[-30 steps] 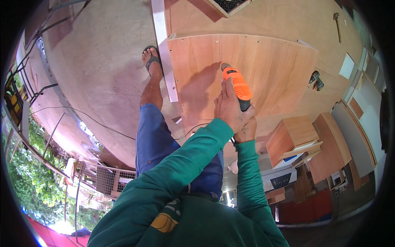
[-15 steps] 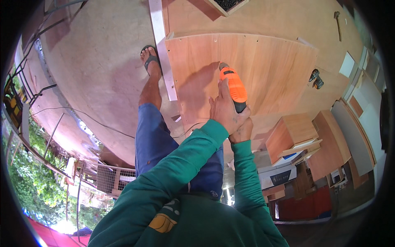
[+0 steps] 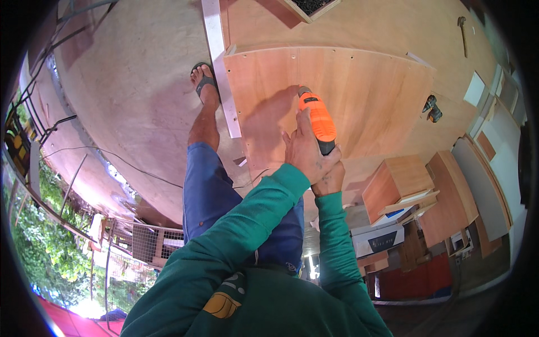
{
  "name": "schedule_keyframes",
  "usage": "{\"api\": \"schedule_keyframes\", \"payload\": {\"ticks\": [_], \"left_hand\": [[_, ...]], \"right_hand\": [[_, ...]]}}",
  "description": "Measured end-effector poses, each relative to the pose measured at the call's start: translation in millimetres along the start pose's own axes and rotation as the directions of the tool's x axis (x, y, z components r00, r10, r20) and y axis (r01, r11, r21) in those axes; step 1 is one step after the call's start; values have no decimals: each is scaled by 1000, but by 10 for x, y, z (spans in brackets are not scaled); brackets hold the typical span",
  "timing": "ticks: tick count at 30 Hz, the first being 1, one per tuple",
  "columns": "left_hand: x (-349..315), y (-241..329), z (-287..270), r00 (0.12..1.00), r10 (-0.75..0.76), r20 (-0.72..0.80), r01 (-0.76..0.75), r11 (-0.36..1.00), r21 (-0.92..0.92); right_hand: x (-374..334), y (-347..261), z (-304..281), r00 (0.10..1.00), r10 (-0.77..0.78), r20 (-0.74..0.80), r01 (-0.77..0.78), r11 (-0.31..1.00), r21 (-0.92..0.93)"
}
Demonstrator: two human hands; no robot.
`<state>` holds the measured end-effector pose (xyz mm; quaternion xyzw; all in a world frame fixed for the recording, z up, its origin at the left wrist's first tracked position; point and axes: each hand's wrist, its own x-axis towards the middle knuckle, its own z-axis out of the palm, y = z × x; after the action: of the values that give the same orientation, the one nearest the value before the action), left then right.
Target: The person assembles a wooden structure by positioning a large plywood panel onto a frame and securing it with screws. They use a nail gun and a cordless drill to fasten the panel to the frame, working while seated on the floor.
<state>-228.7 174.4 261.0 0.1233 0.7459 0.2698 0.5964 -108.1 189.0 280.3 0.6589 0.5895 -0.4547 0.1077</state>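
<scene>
An orange-and-black corded-looking power drill (image 3: 320,119) is held over a broad reddish-brown plywood panel (image 3: 370,84), its nose end close to the wood. Whether the tip touches the panel is hidden by the tool's own body. My left hand (image 3: 303,150) wraps the left side of the drill, fingers stretched up along its orange body. Behind it, my right hand (image 3: 331,178) grips the tool's rear end, its fingers mostly covered by the left hand and the drill. Several small holes or screw heads run along the panel's far edge.
A second drill (image 3: 432,109) lies to the right, and a hammer (image 3: 463,36) farther off. A wooden tray of dark small pieces (image 3: 307,12) sits at the top. My sandalled foot (image 3: 205,82) stands left of a white strip (image 3: 222,73). Wooden boxes (image 3: 393,182) crowd the right.
The drill and both hands stay in almost the same place on the panel. The whole view has shifted only very slightly.
</scene>
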Motion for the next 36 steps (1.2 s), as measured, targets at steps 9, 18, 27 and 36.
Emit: {"api": "schedule_keyframes", "payload": {"ticks": [9,18,27,36], "left_hand": [[33,-61,21,1000,18,-23,-19,998,-67],[51,-41,31,993,56,-101,-51,997,50],[6,-60,14,999,1,-39,-3,999,-51],[-182,-116,42,995,95,-41,-95,995,3]], "right_hand": [[24,23,7,999,-42,2,42,999,3],[71,95,23,1000,-21,4,22,999,-41],[76,329,85,989,-146,-10,144,984,-100],[-123,371,203,989,-80,-123,92,991,94]]}}
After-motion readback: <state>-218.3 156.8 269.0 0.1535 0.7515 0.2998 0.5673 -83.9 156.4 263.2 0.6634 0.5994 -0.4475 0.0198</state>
